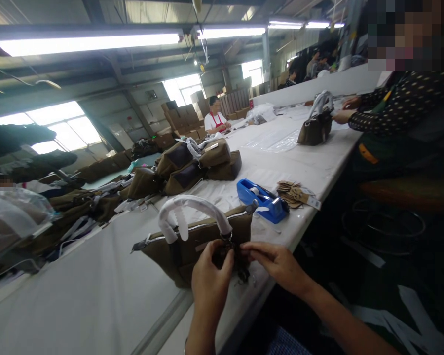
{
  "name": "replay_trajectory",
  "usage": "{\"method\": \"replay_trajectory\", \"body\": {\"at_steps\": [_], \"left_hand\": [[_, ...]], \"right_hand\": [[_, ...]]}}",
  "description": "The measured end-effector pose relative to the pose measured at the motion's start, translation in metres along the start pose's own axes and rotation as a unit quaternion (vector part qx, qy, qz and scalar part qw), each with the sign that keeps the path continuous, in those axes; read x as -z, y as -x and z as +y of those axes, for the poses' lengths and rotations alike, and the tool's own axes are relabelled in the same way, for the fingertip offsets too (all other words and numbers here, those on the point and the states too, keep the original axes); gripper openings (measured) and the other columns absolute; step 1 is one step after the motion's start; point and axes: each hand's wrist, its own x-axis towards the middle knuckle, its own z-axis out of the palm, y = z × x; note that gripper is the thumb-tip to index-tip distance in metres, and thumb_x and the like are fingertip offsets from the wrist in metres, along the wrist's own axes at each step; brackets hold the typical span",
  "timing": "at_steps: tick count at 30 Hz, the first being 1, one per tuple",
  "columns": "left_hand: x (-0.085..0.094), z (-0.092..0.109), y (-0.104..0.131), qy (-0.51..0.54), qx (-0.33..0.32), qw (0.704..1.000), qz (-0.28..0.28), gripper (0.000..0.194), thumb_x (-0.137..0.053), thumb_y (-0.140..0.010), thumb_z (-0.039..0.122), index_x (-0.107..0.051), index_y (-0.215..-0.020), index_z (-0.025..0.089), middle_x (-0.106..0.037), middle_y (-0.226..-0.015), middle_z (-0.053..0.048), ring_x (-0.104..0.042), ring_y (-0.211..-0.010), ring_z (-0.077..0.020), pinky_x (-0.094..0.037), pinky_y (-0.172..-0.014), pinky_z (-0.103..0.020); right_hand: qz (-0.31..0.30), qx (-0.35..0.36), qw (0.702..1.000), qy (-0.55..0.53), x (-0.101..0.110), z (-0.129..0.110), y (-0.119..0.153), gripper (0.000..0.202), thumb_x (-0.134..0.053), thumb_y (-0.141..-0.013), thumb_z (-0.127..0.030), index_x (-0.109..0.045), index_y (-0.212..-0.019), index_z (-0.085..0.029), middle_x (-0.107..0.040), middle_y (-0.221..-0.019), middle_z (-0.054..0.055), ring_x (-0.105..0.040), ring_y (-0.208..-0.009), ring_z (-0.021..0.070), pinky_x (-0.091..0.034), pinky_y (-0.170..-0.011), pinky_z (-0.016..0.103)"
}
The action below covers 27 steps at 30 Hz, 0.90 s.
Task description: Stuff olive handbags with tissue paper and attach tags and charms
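Pinching a small dark fitting at the handle base between both hands, I keep my left hand and right hand closed on it, with the bag lying near the table edge, within reach.

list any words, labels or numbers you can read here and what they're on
No text here can be read.
Brown card tags stacked beside the blue plastic tape dispenser: any print is too small and blurred.
Stacked cardboard boxes at the back: markings too far to read.
Olive-brown fabric handbag with white-wrapped handle, at both hands: no label visible.
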Motion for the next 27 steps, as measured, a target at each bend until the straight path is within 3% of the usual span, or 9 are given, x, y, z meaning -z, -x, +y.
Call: {"method": "replay_trajectory", "body": {"at_steps": [2,4,7,10,14,19,24,27], "left_hand": [[0.001,-0.006,-0.006,0.025,-0.008,1.000,0.003,0.023,-0.069,-0.085,0.039,-0.071,-0.102,0.024,-0.077,-0.098,-0.005,-0.072,-0.096,-0.0282,-0.052,-0.087,-0.040],[-0.001,-0.012,-0.009,0.052,-0.009,0.998,0.022,0.023,-0.069,-0.085,0.040,-0.072,-0.101,0.023,-0.077,-0.098,-0.005,-0.071,-0.096,-0.0270,-0.052,-0.087,-0.038],[-0.007,-0.016,-0.011,0.084,-0.009,0.995,0.056,0.023,-0.068,-0.086,0.041,-0.073,-0.099,0.022,-0.076,-0.098,-0.005,-0.070,-0.097,-0.0262,-0.052,-0.088,-0.037],[-0.010,-0.017,-0.010,0.092,-0.008,0.993,0.068,0.023,-0.068,-0.085,0.040,-0.073,-0.098,0.021,-0.076,-0.097,-0.006,-0.071,-0.095,-0.0262,-0.053,-0.086,-0.036],[-0.008,-0.020,-0.010,0.115,-0.010,0.991,0.061,0.021,-0.070,-0.085,0.038,-0.074,-0.098,0.021,-0.076,-0.098,-0.006,-0.071,-0.097,-0.0260,-0.054,-0.089,-0.037],[-0.009,-0.026,-0.009,0.230,-0.006,0.971,0.070,0.030,-0.069,-0.089,0.038,-0.068,-0.114,0.022,-0.073,-0.113,-0.007,-0.069,-0.107,-0.0230,-0.055,-0.094,-0.034],[-0.011,-0.027,-0.005,0.282,-0.016,0.956,0.072,0.033,-0.073,-0.087,0.036,-0.067,-0.116,0.021,-0.071,-0.118,-0.008,-0.067,-0.114,-0.0229,-0.054,-0.101,-0.035],[-0.010,-0.027,-0.001,0.308,-0.010,0.949,0.070,0.034,-0.073,-0.087,0.037,-0.067,-0.117,0.021,-0.071,-0.120,-0.009,-0.065,-0.117,-0.0233,-0.054,-0.101,-0.035]], "right_hand": [[0.080,0.025,0.986,0.141,0.012,0.020,-0.011,0.029,-0.051,-0.101,-0.030,-0.075,-0.113,-0.020,-0.079,-0.098,0.007,-0.076,-0.080,0.0198,-0.065,-0.077,0.035],[0.138,0.055,0.955,0.257,0.023,0.042,-0.023,0.028,-0.050,-0.099,-0.027,-0.074,-0.110,-0.019,-0.077,-0.101,0.010,-0.074,-0.085,0.0222,-0.063,-0.080,0.039],[0.138,0.076,0.931,0.328,0.031,0.071,-0.040,0.025,-0.056,-0.094,-0.025,-0.076,-0.108,-0.020,-0.072,-0.109,0.012,-0.069,-0.103,0.0279,-0.058,-0.091,0.046],[0.118,0.081,0.915,0.378,0.030,0.086,-0.048,0.026,-0.056,-0.094,-0.024,-0.076,-0.109,-0.024,-0.071,-0.108,0.009,-0.068,-0.099,0.0260,-0.058,-0.081,0.038],[0.108,0.078,0.896,0.424,0.030,0.092,-0.052,0.024,-0.055,-0.096,-0.025,-0.077,-0.104,-0.027,-0.071,-0.104,0.007,-0.067,-0.092,0.0224,-0.053,-0.067,0.029],[0.109,0.081,0.881,0.453,0.030,0.091,-0.053,0.023,-0.053,-0.097,-0.025,-0.076,-0.097,-0.027,-0.071,-0.101,0.005,-0.067,-0.092,0.0214,-0.050,-0.064,0.027],[0.115,0.088,0.874,0.464,0.028,0.086,-0.055,0.024,-0.055,-0.095,-0.025,-0.075,-0.107,-0.028,-0.072,-0.108,0.005,-0.066,-0.076,0.0172,-0.043,-0.052,0.025],[0.116,0.097,0.872,0.466,0.028,0.084,-0.057,0.023,-0.055,-0.096,-0.027,-0.077,-0.097,-0.026,-0.072,-0.104,0.004,-0.066,-0.075,0.0160,-0.042,-0.052,0.024]]}}
